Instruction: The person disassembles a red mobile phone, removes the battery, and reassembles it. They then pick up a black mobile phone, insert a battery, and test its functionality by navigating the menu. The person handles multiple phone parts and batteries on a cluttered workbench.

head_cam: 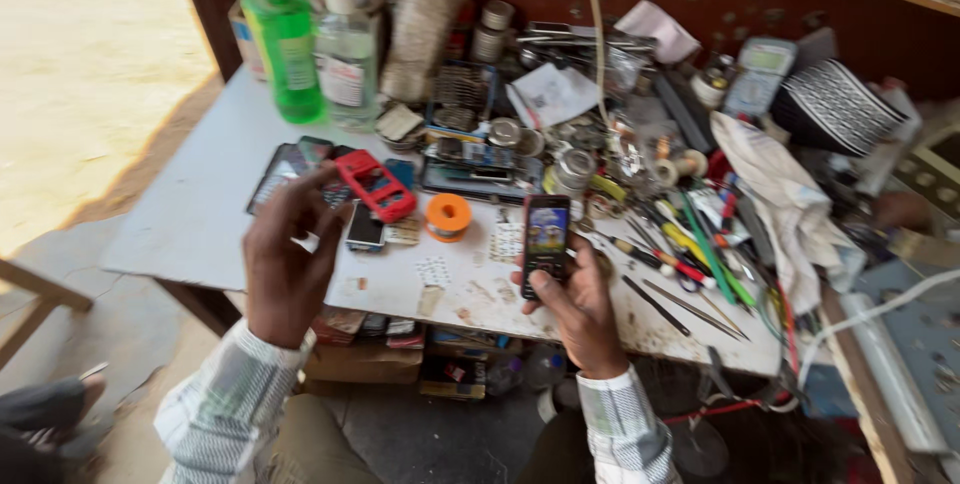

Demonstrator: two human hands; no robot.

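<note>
Right hand (578, 309) holds a lit phone (545, 242) upright, grip closed around it. Left hand (288, 259) hovers left of the phone, fingers loosely spread, holding nothing, near a red phone (375, 185).

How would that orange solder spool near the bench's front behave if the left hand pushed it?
The orange solder spool lies flat on its flange, so it would probably slide rather than roll. It looks small, likely light. Tipped on edge, its round shape could roll toward the red phone casing.
</note>
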